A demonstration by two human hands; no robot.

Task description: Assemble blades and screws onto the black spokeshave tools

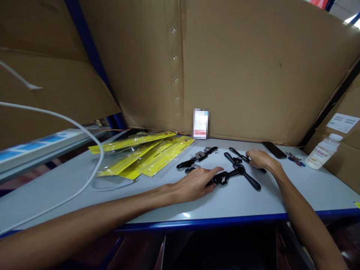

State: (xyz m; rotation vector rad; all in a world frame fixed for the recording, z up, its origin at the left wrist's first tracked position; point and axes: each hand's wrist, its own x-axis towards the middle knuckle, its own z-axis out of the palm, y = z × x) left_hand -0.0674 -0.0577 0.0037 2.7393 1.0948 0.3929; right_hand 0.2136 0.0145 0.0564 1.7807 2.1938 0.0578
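Note:
My left hand (194, 183) is closed around one handle of a black spokeshave (223, 178), with the thumb stretched along its top. The other handle of that spokeshave overlaps a second black spokeshave (251, 181), which lies slanting on the table. My right hand (258, 159) has its fingers curled on a third black spokeshave (237, 153) just behind; its fingertips are partly hidden. Beyond my left hand rests another spokeshave (185, 164) with a grey metal plate (200, 156) at its middle. Small dark parts (190, 170) lie beside my left fingers.
Yellow-backed clear plastic packages (157, 157) are piled at left, near a white cable (95, 142) and a power strip (36, 144). At right are a dark phone (274, 150), keys (295, 159) and a white bottle (323, 152). A blurred screen (200, 123) leans against the cardboard wall (239, 75).

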